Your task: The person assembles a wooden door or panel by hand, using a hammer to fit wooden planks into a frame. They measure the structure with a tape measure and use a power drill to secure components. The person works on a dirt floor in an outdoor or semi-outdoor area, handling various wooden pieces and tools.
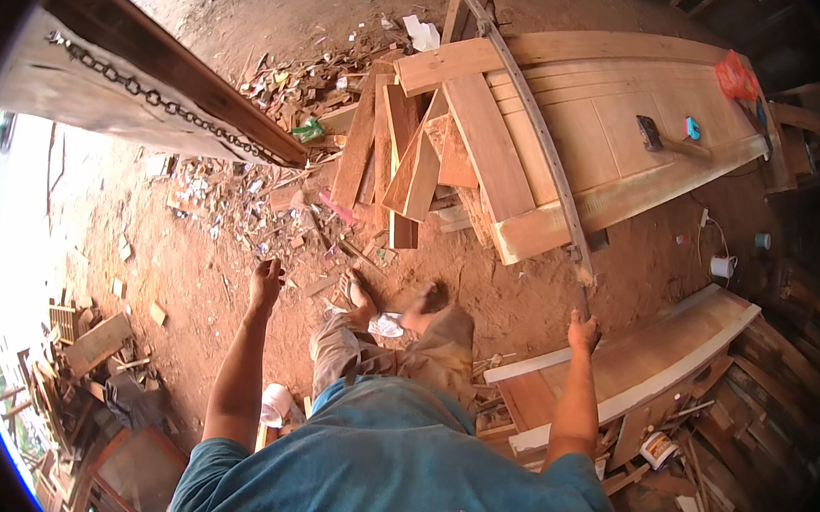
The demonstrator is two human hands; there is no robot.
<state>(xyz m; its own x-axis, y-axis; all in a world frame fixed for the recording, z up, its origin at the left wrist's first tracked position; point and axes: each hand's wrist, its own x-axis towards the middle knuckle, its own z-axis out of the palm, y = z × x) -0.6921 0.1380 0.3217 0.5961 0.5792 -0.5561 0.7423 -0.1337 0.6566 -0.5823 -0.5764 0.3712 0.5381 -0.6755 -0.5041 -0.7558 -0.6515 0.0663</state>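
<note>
A crumpled green package lies among wood scraps; an orange-red bag sits on the door panel.

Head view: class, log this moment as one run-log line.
right hand: grips long metal bar | left hand: empty, open, over dirt floor | bar lies across wooden door

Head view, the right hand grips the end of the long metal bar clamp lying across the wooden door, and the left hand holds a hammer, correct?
Not quite. The head view shows the left hand empty, held out over the dirt floor. The hammer lies on the wooden door. The right hand does grip the long metal bar clamp.
</note>
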